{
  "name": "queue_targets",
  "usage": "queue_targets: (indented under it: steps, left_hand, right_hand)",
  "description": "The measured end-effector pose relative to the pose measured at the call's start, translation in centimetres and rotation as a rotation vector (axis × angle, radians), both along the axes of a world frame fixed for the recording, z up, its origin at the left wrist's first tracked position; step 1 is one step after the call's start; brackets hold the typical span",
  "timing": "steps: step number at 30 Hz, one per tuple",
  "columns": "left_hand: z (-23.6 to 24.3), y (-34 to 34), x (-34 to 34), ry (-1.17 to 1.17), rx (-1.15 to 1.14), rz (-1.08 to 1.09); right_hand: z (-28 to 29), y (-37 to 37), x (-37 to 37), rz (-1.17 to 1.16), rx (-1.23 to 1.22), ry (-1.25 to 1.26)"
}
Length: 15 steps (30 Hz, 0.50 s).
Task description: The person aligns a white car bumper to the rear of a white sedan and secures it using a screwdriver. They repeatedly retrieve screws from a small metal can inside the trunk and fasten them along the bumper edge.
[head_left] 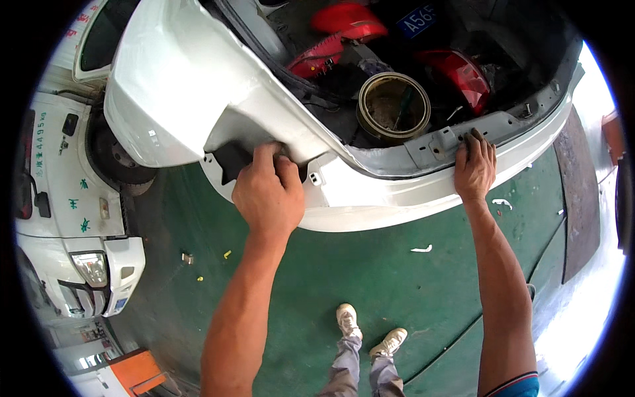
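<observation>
In front of me is the open rear of a white car, its bumper (390, 198) running along the trunk opening. My left hand (270, 192) is at the bare grey recess (246, 129) in the car's left rear corner. Its fingers are curled closed, and whatever they may pinch is hidden. Farther right, my right hand (475, 165) lies over the bumper's top edge, fingers extended onto the grey trunk sill (430, 149). Inside the trunk stands a round tin (361, 109) with a green-handled tool (404, 102) in it. Red tail lights (466, 79) lie around it.
A white truck (66, 172) stands at the left. On the green floor (357, 271) lie a small white plastic piece (421, 249), yellow bits (227, 254) and a dark cable (450, 344). A dark mat (579, 198) lies at the right.
</observation>
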<state>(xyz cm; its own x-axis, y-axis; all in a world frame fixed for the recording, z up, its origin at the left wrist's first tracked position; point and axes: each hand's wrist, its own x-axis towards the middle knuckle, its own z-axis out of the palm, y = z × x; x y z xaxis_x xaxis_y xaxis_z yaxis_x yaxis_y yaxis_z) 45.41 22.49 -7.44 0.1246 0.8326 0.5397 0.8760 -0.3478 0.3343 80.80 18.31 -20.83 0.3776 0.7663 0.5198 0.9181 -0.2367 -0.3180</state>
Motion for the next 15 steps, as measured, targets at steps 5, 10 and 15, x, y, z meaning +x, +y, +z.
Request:
queue_targets:
  steps: [5,10,15]
  left_hand:
    - [0.51,-0.19,0.21,0.029,-0.03,-0.008]
    - [0.54,-0.02,0.11,0.028,-0.006,-0.052]
    - [0.77,-0.09,-0.13,0.005,-0.101,-0.012]
  right_hand:
    - [0.08,-0.01,0.02,-0.01,0.012,-0.014]
    - [0.56,0.02,0.0,-0.009,0.02,-0.016]
    - [0.74,0.19,-0.18,-0.003,0.031,0.006]
